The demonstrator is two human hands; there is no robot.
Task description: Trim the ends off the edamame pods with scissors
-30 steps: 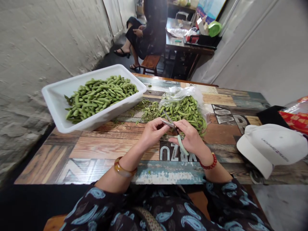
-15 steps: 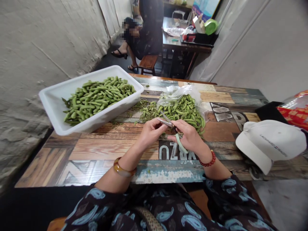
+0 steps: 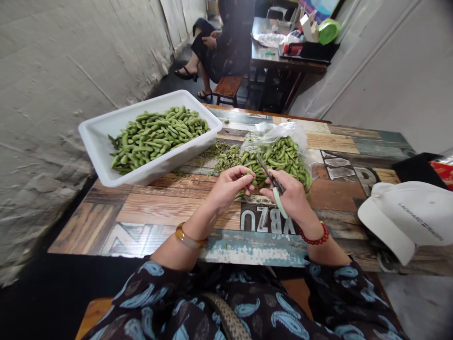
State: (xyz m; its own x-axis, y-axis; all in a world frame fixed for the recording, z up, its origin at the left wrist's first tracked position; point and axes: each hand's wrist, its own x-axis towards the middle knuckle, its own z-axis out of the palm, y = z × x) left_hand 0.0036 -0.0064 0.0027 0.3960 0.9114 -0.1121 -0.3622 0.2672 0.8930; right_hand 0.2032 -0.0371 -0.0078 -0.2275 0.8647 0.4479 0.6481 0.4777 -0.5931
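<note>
Between the thumb and fingers of my left hand [image 3: 231, 186] is a green soybean pod [image 3: 252, 176], mostly hidden by the fingertips. My right hand [image 3: 293, 194] grips scissors [image 3: 280, 203] with pale green handles, their blades pointing up and left, apart from the left fingers. Just beyond both hands, a heap of soybean pods [image 3: 285, 156] lies on and partly under a clear plastic bag [image 3: 278, 133]. Left of that heap is a small pile of green trimmings [image 3: 228, 159]. A white tub [image 3: 166, 166] at the left holds many green pods [image 3: 159, 134].
The wood-patterned table [image 3: 170, 208] carries a white cap [image 3: 412, 215] at the right, beside a black item [image 3: 419, 169] and a red package [image 3: 442, 172]. Beyond it, a person [image 3: 233, 42] sits on a wooden stool [image 3: 228, 87] near another table [image 3: 262, 59].
The scissors have moved up and right, away from my left hand, with their blades now clear of its fingers. The whole view has shifted slightly, with the scene displaced to the right.
</note>
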